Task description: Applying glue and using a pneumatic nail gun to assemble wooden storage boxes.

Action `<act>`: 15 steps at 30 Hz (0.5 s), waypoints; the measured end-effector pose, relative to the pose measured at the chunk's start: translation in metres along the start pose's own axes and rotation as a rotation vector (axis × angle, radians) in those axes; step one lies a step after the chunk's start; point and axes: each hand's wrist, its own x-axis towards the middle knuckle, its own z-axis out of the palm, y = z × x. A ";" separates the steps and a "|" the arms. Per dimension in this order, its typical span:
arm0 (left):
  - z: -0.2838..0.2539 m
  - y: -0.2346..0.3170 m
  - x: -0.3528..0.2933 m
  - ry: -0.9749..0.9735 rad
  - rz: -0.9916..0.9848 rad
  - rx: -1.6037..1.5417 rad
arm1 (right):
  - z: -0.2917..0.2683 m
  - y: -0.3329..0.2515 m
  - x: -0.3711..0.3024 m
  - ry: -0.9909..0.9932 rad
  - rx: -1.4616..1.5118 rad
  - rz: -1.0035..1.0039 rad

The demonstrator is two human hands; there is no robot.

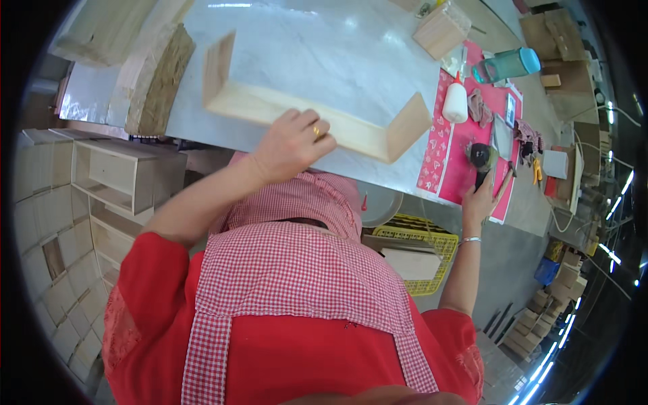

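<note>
A pale wooden U-shaped frame (317, 121), made of a long board with a shorter board upright at each end, stands at the near edge of the table. My left hand (295, 144), a ring on one finger, is closed on the long board's upper edge near its middle. Out to the right, my right hand (479, 196) is around the handle of a black round-headed tool (480, 156) over the pink mat. The tool's exact kind is hard to make out, and part of its handle is hidden by my fingers.
The pink mat (449, 165) also bears a white glue bottle (455, 101) with a red tip, a teal water bottle (506, 65) and cloths. Wooden stacks (158, 81) stand at the left, a wooden block (442, 30) at the back. A yellow crate (432, 287) sits below the table.
</note>
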 end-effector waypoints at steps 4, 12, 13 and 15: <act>0.027 0.006 -0.024 -0.005 -0.083 -0.058 | 0.009 -0.016 0.002 -0.085 0.035 0.093; 0.024 0.001 -0.011 -0.039 -0.209 -0.131 | 0.027 -0.121 0.102 0.296 0.507 0.038; 0.023 0.001 -0.009 -0.090 -0.202 -0.132 | 0.032 -0.133 0.108 0.295 0.467 0.102; 0.023 -0.001 -0.010 -0.137 -0.226 -0.108 | 0.040 -0.146 0.114 0.260 0.489 0.145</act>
